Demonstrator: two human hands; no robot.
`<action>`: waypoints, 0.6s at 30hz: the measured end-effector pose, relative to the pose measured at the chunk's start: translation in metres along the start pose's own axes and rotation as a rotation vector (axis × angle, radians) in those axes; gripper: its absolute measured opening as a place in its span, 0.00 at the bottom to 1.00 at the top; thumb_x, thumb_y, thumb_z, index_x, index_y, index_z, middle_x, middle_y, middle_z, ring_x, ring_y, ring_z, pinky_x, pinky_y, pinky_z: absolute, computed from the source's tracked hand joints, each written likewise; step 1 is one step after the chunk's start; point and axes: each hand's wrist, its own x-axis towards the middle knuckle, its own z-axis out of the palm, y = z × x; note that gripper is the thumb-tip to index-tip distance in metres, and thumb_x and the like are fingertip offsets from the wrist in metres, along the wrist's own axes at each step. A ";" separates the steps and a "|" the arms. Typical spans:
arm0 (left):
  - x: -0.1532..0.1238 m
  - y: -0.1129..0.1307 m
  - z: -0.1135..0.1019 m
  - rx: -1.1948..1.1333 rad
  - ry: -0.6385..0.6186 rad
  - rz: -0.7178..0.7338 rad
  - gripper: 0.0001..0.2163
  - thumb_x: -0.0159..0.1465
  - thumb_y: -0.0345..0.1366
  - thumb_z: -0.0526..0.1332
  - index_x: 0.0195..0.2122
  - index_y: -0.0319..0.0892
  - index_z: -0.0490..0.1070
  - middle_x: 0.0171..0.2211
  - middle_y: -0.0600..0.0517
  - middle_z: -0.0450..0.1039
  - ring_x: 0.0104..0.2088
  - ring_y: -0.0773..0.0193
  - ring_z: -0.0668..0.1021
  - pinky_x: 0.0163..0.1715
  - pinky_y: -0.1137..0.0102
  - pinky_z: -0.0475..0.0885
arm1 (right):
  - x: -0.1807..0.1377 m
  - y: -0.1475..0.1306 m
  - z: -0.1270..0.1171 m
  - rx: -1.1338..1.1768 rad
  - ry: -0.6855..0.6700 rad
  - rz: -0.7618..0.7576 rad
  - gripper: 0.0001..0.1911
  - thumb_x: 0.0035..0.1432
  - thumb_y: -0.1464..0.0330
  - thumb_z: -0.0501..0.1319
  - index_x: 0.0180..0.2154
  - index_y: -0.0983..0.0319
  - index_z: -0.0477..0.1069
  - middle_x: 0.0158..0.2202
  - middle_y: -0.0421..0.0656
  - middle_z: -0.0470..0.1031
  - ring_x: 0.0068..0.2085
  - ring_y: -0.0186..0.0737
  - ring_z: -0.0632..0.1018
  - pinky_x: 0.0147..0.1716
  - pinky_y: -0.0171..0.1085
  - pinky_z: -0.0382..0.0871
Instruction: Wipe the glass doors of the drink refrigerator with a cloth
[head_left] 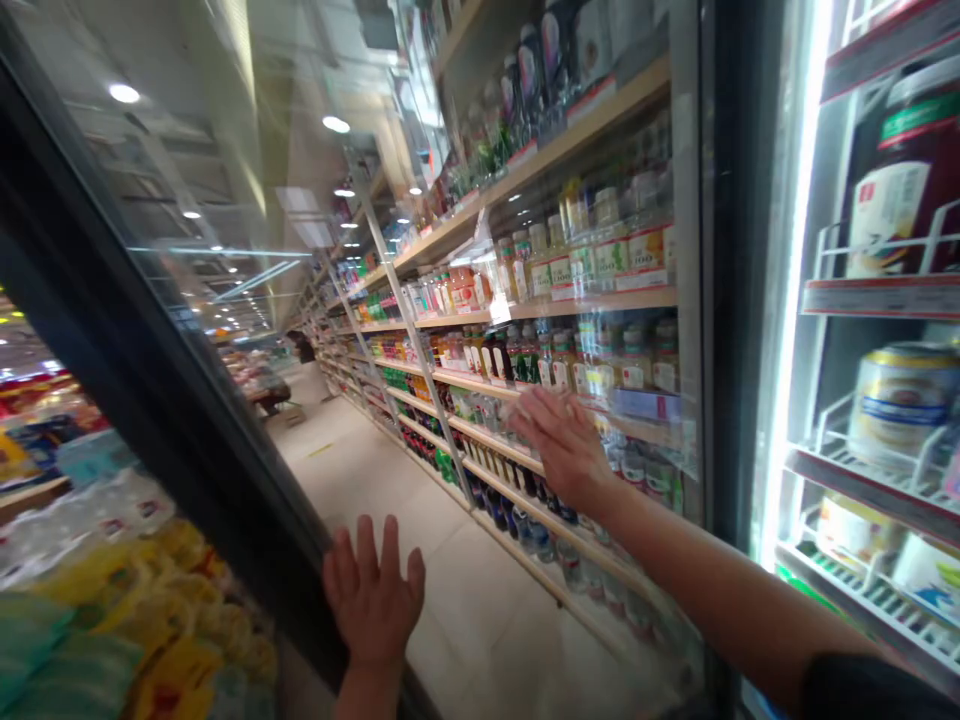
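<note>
An ajar glass cooler door (450,620) with a dark frame (202,430) spans the view. Low on the left, my left hand (375,590) lies against it beside the frame, fingers spread and nothing held. My right hand (566,450) reaches in from the right, its fingers close together and laid flat against the pane. A pale blur borders those fingertips; whether it is a reflection or something thin under them, I cannot tell. Drink bottles (607,245) on shelves show through or in the glass behind my right hand.
At the right, a lit cooler holds a dark-juice bottle (892,190) and a white-and-blue can (904,400) on wire racks (870,475). Yellow packages (172,620) are piled at lower left. A person (304,347) appears far down the aisle.
</note>
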 end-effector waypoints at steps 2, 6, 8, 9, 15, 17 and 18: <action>0.001 0.000 0.001 -0.011 0.003 -0.010 0.35 0.61 0.37 0.61 0.68 0.48 0.49 0.69 0.42 0.50 0.69 0.45 0.52 0.64 0.44 0.55 | 0.004 0.002 0.002 -0.083 0.086 0.171 0.27 0.67 0.75 0.48 0.65 0.55 0.58 0.66 0.45 0.63 0.69 0.42 0.57 0.69 0.54 0.46; 0.002 -0.001 0.005 -0.042 0.000 -0.017 0.35 0.61 0.36 0.61 0.68 0.49 0.49 0.69 0.43 0.50 0.69 0.46 0.51 0.65 0.44 0.54 | -0.004 -0.009 0.013 -0.079 0.066 0.099 0.28 0.67 0.73 0.49 0.67 0.55 0.56 0.66 0.44 0.63 0.69 0.42 0.57 0.69 0.50 0.49; 0.002 -0.001 0.008 -0.043 -0.006 -0.016 0.35 0.62 0.36 0.61 0.68 0.49 0.49 0.69 0.43 0.49 0.70 0.46 0.51 0.65 0.45 0.54 | -0.008 -0.018 0.018 -0.036 -0.045 -0.085 0.27 0.67 0.72 0.49 0.65 0.53 0.58 0.64 0.39 0.66 0.68 0.38 0.59 0.69 0.46 0.48; 0.002 -0.001 0.009 -0.042 -0.009 -0.015 0.35 0.62 0.37 0.61 0.68 0.49 0.48 0.69 0.43 0.49 0.70 0.46 0.50 0.65 0.45 0.53 | -0.008 -0.021 0.020 -0.032 -0.078 -0.130 0.26 0.67 0.72 0.49 0.65 0.53 0.59 0.63 0.37 0.67 0.67 0.37 0.60 0.70 0.45 0.46; 0.003 -0.002 0.013 -0.024 -0.005 -0.002 0.35 0.62 0.37 0.60 0.69 0.47 0.47 0.69 0.41 0.49 0.70 0.46 0.50 0.65 0.46 0.54 | 0.025 -0.028 0.025 -0.138 0.059 0.148 0.27 0.66 0.75 0.49 0.65 0.59 0.59 0.66 0.46 0.62 0.70 0.45 0.54 0.69 0.53 0.44; 0.003 -0.002 0.013 -0.020 -0.010 0.004 0.35 0.62 0.36 0.60 0.69 0.46 0.47 0.69 0.41 0.50 0.70 0.46 0.50 0.65 0.46 0.54 | 0.025 -0.042 0.030 -0.088 -0.009 0.037 0.26 0.67 0.75 0.46 0.65 0.62 0.60 0.67 0.46 0.61 0.71 0.44 0.51 0.69 0.50 0.44; 0.003 -0.002 0.013 -0.020 -0.015 0.006 0.35 0.62 0.36 0.60 0.69 0.46 0.47 0.68 0.41 0.50 0.70 0.46 0.50 0.65 0.46 0.54 | 0.022 -0.050 0.034 -0.049 -0.066 -0.070 0.26 0.67 0.74 0.46 0.64 0.61 0.61 0.67 0.44 0.61 0.71 0.41 0.52 0.69 0.47 0.44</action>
